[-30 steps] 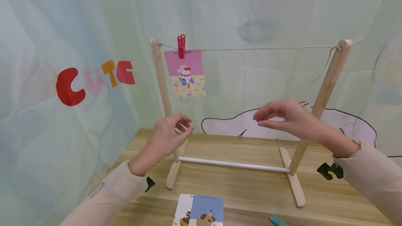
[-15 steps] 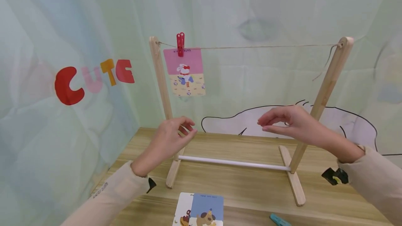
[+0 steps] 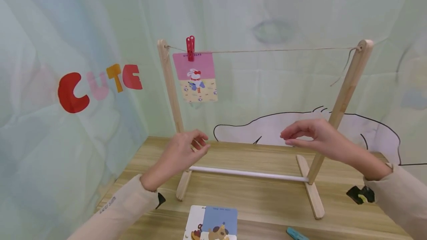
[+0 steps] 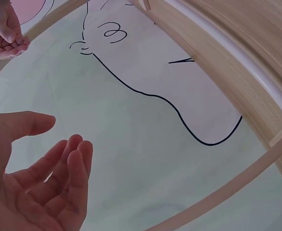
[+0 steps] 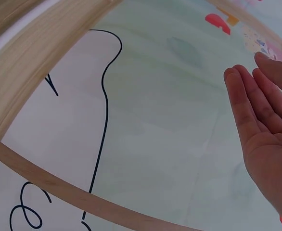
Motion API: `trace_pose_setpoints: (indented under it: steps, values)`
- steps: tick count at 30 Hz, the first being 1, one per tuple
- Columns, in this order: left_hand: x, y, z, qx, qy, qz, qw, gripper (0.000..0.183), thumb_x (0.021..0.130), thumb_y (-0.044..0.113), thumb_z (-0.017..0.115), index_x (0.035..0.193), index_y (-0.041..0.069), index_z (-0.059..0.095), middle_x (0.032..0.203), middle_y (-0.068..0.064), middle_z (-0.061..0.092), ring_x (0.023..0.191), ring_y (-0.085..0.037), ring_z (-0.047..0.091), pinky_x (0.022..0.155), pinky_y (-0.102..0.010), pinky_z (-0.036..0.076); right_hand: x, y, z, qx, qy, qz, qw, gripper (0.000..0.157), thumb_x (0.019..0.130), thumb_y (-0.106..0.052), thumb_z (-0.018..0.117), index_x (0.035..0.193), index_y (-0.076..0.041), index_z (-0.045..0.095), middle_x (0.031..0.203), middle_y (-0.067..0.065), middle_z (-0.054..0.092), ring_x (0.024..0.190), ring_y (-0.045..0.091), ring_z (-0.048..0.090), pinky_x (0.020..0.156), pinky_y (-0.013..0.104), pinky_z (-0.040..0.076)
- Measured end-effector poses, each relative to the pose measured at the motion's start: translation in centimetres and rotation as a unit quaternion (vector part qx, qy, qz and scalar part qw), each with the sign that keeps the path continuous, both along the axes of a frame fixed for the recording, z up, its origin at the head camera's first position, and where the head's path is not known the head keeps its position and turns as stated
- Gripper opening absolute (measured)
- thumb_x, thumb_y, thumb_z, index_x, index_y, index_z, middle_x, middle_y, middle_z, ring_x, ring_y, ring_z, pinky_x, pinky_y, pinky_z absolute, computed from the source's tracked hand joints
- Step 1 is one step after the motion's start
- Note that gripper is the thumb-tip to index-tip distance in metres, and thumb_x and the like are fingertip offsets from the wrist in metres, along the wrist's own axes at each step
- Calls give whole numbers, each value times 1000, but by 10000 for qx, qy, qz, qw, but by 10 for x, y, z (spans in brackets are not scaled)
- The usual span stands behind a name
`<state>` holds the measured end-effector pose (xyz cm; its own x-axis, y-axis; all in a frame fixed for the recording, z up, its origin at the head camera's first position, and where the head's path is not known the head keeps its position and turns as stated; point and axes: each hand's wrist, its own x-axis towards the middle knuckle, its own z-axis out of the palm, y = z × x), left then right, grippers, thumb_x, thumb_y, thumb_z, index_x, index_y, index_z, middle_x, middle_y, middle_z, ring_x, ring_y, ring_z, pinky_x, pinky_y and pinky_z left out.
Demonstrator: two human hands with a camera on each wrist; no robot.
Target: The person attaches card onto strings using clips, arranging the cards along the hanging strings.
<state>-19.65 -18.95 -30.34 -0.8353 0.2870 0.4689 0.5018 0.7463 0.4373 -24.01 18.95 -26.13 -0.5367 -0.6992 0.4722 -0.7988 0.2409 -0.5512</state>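
Note:
In the head view my left hand hovers before the rack's left post, fingers loosely bent and holding nothing. My right hand hangs in the air near the right post, also holding nothing, its thumb apart from the fingers. Both wrist views show bare palms: the left hand and the right hand. Behind them a pink and yellow card with a white rabbit hangs from a string, held by a red clothespin. Two overlapping cards lie on the table, beside a teal clothespin.
A wooden rack stands on the table, with a left post, a right post and a white rod low between them. A printed cloth backdrop hangs behind. The rack's feet reach toward the front.
Both hands have sunk a little, and the right hand has drifted rightward. The hanging card, the clothespins and the cards on the table stay in place.

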Motion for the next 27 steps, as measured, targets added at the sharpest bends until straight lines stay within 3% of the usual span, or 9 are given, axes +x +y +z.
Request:
trace_pose_setpoints:
  steps: [18,27]
  values:
    - [3,-1,-11,-263,-315,124,9991,17,89,18,75,102,8,70,83,4,68,72,-7,62,65,-23,54,8,11,-17,4,-230,-181,9996,17,89,1,72,106,-2,72,99,-1,74,90,14,70,78,20,55]
    - [4,-2,-23,-363,-713,-38,9968,17,91,18,73,103,8,70,86,4,68,76,-8,62,67,-23,54,11,12,-25,51,-273,-127,9995,19,88,3,73,104,-8,73,97,-2,74,88,12,70,76,22,56]
